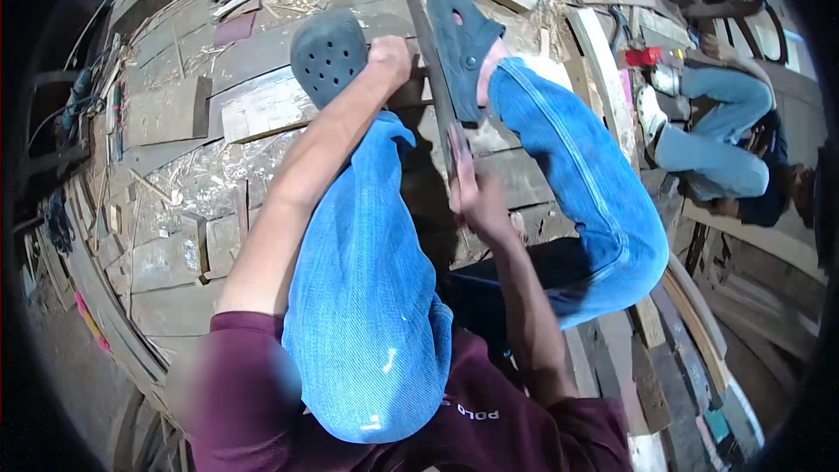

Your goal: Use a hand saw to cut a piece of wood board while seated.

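My right hand [479,199] is closed round the handle of a handsaw [428,44]. The long, dark, narrow blade shows nearly edge-on and runs away from me, between my two feet. Close to the blade's left side, my left hand [391,59] is closed beside the toe of my left clog [329,54]. What its fingers grip is hidden. My right clog [453,48], dark with a strap, lies right along the other side of the blade. Deep shadow hides what is under the blade between my legs.
Boards, offcuts and shavings litter the wooden floor. A thick block [168,111] and a pale plank [266,105] lie at left. On the right sits another person [712,127] in jeans, near a red object [645,57]. Long boards [677,332] lie at lower right.
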The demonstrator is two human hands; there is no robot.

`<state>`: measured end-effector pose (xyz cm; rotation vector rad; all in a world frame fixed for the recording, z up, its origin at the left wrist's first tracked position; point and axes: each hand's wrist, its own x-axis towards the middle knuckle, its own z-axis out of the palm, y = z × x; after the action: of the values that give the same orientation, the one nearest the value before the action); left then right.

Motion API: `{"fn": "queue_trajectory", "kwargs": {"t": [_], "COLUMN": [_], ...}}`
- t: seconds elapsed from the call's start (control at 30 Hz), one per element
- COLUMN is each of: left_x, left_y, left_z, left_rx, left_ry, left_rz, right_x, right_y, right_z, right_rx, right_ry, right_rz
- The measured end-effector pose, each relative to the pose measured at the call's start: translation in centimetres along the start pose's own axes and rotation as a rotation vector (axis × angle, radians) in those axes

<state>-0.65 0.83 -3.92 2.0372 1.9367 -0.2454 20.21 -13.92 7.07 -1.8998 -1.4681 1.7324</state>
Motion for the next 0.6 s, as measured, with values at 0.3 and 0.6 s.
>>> {"fn": "queue_trajectory", "kwargs": {"t": [0.3,0.6], "left_x": [-0.7,-0.5], "left_y": [-0.6,-0.4], "left_z": [0.1,0.0], "left_rx": [-0.053,0.063], "left_ry": [0.007,-0.018], "left_rz": [-0.033,0.019], "right_x": [-3.1,-0.1], "right_y": [1.3,-2.5], "right_z": [-1.6,0.5], "right_rx": [-0.113,0.107], "right_ry": [0.024,-0.057], "right_rz": [-0.009,-0.1]}}
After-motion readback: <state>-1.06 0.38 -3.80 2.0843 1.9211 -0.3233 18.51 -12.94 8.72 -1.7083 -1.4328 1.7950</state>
